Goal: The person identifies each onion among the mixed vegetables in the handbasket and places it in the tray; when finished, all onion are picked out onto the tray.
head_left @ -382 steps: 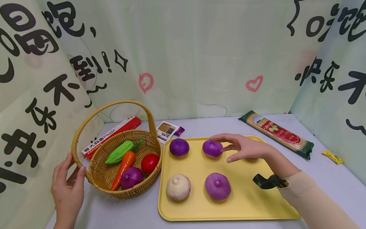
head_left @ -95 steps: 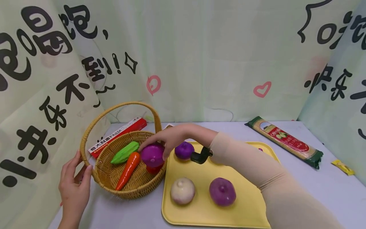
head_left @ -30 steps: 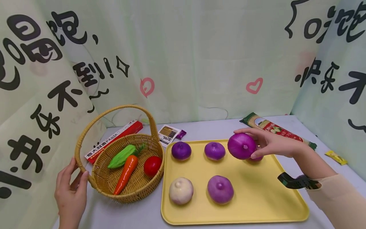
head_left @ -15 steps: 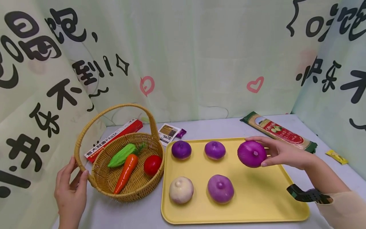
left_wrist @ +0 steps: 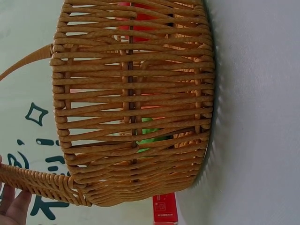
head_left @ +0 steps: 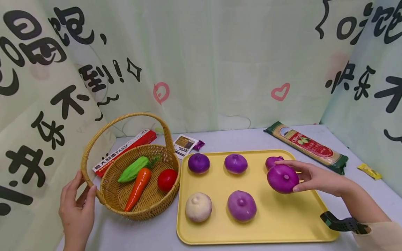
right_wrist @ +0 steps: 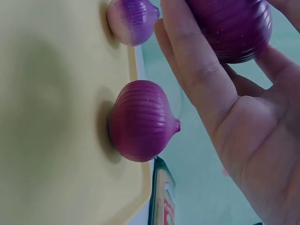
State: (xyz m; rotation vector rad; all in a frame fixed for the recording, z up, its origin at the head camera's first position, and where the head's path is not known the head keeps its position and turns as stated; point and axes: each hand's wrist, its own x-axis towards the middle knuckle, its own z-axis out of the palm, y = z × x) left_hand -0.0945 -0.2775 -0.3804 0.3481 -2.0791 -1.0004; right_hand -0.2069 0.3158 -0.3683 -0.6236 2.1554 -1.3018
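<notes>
My right hand (head_left: 318, 177) grips a glossy purple onion (head_left: 281, 181) above the right part of the yellow tray (head_left: 282, 226). In the right wrist view, fingers and thumb curve round this onion (right_wrist: 234, 28). Just behind it on the tray sits another purple onion (right_wrist: 141, 121), partly covered in the head view. My left hand (head_left: 76, 211) holds the lower end of the handle of the wicker basket (head_left: 150, 209) at left. In the basket lie a green ridged vegetable (head_left: 134, 169), a carrot (head_left: 138, 189) and a tomato (head_left: 167, 180).
On the tray are a white onion (head_left: 198, 207), a pale purple onion (head_left: 242, 206) and two darker onions at the back. A red pasta box (head_left: 125, 150) lies behind the basket, and a pasta bag (head_left: 307, 146) behind the tray. A yellow packet (head_left: 369, 172) lies far right.
The purple onion has left the basket in my right hand and crossed to the tray's right side. Over the last second it has moved right and toward me. My left hand stays at the handle.
</notes>
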